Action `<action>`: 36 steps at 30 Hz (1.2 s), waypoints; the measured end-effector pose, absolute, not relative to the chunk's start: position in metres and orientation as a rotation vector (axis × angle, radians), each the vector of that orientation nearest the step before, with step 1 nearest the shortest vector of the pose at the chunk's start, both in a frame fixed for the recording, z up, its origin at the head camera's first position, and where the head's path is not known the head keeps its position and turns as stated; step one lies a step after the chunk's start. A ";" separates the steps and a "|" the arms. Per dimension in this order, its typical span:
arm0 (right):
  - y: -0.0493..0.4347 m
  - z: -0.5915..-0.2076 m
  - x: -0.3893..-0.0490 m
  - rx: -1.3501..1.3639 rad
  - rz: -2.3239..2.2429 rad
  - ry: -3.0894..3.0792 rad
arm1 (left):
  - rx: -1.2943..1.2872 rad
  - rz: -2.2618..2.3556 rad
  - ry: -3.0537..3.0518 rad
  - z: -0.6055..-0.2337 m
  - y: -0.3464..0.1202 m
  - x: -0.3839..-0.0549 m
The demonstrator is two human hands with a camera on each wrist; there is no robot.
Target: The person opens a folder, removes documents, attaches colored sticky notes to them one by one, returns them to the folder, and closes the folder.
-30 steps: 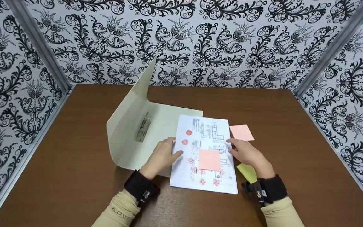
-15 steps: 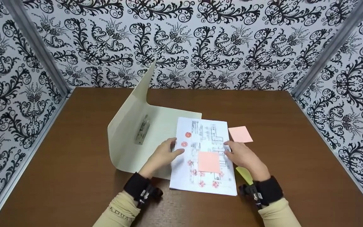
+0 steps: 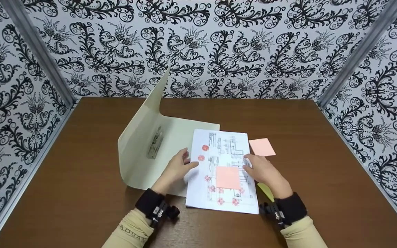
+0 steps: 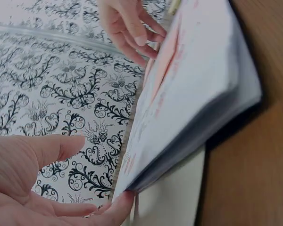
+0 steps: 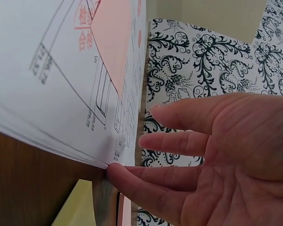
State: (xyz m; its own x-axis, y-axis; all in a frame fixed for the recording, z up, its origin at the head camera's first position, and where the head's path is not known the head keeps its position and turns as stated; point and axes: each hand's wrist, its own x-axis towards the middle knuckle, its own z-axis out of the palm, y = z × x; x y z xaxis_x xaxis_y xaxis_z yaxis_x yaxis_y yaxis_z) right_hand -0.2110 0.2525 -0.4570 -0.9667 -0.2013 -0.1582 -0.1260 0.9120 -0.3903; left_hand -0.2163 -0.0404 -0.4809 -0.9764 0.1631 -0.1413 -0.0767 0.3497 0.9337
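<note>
A stack of white printed sheets (image 3: 198,193) with line drawings and red stamps lies partly over the right side of a pale open folder (image 3: 176,137). On its top sheet sits a pink sticky note (image 3: 227,177). My left hand (image 3: 175,169) is at the stack's left edge, a fingertip (image 4: 122,207) touching it and the thumb raised apart. At the right edge is my right hand (image 3: 264,171), fingers loosely extended; one fingertip (image 5: 117,173) meets the sheets' edge in the right wrist view. Neither hand grips the stack.
The folder's left cover stands up, with a metal clip (image 3: 154,144) near its spine. Another pink sticky note (image 3: 262,147) lies right of the stack. A yellow note (image 3: 265,191) is partly hidden under my right wrist. Patterned walls enclose the brown table (image 3: 81,137).
My right hand has shifted slightly left, over the stack's right edge, and its wrist covers more of the yellow note. My left hand has moved a little left. The head view has tilted up slightly.
</note>
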 end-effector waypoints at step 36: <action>0.261 -0.455 -0.212 -0.240 -0.795 2.816 | 0.349 1.824 2.283 -0.481 -0.039 -0.212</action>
